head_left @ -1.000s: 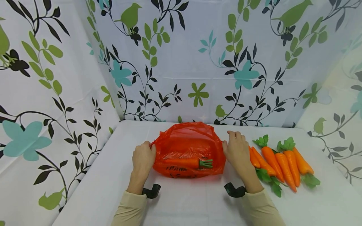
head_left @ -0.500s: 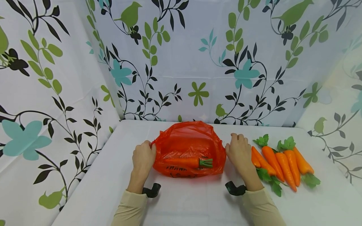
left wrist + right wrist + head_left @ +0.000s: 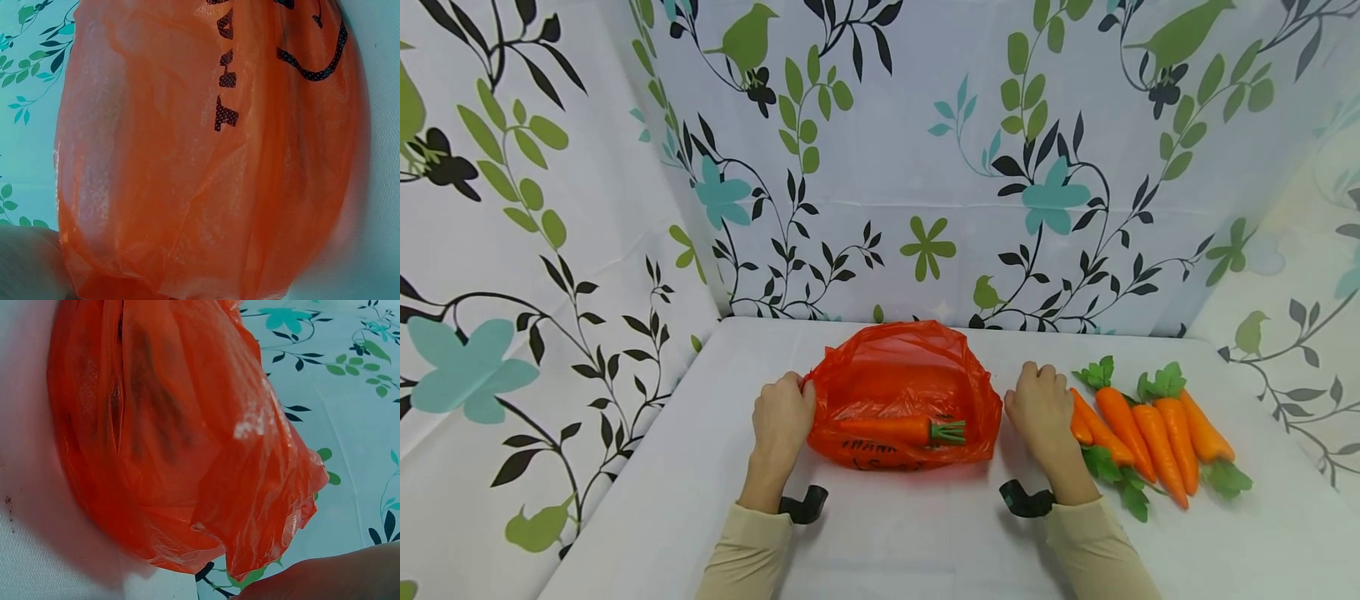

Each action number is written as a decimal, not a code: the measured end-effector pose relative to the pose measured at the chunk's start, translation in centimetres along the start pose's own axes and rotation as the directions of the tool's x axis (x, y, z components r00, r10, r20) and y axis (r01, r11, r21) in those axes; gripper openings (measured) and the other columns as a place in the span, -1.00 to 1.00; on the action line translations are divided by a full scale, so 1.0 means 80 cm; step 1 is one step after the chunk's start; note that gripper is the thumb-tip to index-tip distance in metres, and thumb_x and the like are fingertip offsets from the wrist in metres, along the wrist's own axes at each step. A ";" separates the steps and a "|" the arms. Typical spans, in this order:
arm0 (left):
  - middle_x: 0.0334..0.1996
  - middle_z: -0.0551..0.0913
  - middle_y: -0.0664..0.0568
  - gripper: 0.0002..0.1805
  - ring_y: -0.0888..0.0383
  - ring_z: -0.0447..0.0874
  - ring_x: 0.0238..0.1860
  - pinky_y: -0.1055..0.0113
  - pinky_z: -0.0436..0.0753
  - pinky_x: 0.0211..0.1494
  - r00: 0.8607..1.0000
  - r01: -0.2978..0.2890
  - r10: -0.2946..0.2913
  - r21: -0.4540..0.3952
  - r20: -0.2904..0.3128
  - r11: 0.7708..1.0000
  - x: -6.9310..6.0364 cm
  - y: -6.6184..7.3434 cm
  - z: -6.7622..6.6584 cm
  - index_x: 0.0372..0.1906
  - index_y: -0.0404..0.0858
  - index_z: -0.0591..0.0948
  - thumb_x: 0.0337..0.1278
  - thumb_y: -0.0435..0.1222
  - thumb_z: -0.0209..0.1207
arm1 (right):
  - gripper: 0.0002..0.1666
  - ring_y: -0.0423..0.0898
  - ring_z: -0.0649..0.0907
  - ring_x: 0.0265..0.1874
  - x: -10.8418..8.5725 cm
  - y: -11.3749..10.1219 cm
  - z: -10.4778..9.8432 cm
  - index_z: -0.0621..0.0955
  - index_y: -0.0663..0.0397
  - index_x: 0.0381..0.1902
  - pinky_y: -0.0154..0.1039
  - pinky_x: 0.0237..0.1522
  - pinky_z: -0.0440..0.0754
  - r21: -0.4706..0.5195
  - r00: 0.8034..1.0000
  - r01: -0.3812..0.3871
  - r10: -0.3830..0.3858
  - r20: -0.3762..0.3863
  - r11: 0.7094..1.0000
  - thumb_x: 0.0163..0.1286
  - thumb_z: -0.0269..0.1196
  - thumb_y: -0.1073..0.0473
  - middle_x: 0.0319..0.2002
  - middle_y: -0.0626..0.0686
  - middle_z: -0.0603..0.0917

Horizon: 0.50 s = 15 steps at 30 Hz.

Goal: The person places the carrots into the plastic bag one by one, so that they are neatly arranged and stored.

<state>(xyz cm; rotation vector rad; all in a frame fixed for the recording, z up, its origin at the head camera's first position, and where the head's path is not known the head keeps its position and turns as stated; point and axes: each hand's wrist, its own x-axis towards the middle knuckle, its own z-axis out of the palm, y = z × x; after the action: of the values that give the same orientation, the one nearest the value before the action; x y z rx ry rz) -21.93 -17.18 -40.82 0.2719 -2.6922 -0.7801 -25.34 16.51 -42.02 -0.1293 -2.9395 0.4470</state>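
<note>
A red plastic bag (image 3: 895, 375) with black print lies on the white table, its mouth spread wide. Inside it, near the front, is one orange carrot (image 3: 887, 430) with green stem stubs. My left hand (image 3: 782, 421) grips the bag's left edge; the left wrist view shows the bag's printed side (image 3: 187, 156) filling most of the picture. Just right of the bag, my right hand (image 3: 1043, 412) hovers with loosely bent fingers and holds nothing. In the right wrist view, part of that hand (image 3: 331, 578) shows at the bottom, apart from the bag.
Several orange carrots (image 3: 1150, 433) with green leaves lie in a group on the right of the table (image 3: 910, 550), close beside my right hand. A patterned cloth (image 3: 865, 192) with leaves and birds hangs behind and at the sides. Dark wrist-camera mounts sit on both wrists.
My right hand has moved right and slightly down, away from the bag's right edge, and its fingers have drawn in. My left hand and the bag stay nearly still.
</note>
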 end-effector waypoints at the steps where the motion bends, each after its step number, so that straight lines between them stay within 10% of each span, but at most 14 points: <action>1: -0.36 0.75 -0.29 -0.70 -0.02 0.69 -0.54 0.05 0.76 -0.29 1.000 0.001 -0.001 0.000 0.001 1.000 0.000 0.000 0.000 -0.20 -0.47 0.66 0.38 -0.25 0.12 | -0.49 0.36 0.45 -0.03 0.000 0.000 0.000 0.43 0.47 0.12 0.29 0.05 0.51 -0.002 1.000 -0.006 0.006 0.008 1.000 0.38 0.18 0.15 -0.03 0.46 0.48; 15: -0.34 0.76 -0.29 -0.69 -0.04 0.72 -0.52 0.05 0.76 -0.30 1.000 0.006 -0.006 0.003 0.002 1.000 -0.001 0.001 0.001 -0.18 -0.47 0.67 0.38 -0.23 0.13 | -0.47 0.39 0.46 -0.04 0.001 0.004 0.002 0.44 0.48 0.09 0.31 0.04 0.53 -0.021 0.994 -0.062 0.063 0.087 0.998 0.35 0.21 0.14 -0.10 0.46 0.48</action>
<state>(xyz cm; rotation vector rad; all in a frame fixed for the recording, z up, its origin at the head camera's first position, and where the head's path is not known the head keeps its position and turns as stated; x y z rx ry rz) -21.88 -17.08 -40.85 0.2799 -2.6956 -0.7788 -25.43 16.75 -42.28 -0.2099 -3.0330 0.4449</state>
